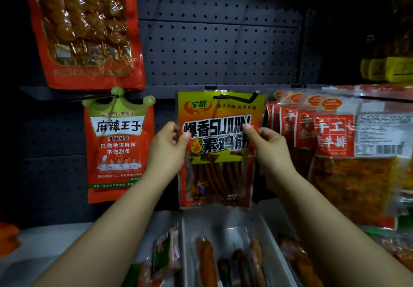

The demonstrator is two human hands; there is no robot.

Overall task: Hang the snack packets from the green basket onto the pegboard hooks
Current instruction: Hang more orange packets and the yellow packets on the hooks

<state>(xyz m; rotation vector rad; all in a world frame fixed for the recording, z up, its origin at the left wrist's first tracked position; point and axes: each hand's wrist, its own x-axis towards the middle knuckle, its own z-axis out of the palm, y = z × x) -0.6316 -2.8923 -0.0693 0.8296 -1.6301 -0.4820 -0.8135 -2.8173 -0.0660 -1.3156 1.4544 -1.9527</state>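
Note:
A yellow and orange snack packet (218,152) with dark sticks in its window is held upright against the dark pegboard (219,49). My left hand (166,150) pinches its left edge and my right hand (267,145) pinches its right edge. A black hook (237,97) lies across the packet's top hanging slot. The green basket is not in sight.
A red packet with a green crown top (119,150) hangs left of my hands, with a large skewer packet (86,29) above it. Several red packets (330,150) hang to the right. Below, a white shelf with dividers (186,242) holds sausage packs.

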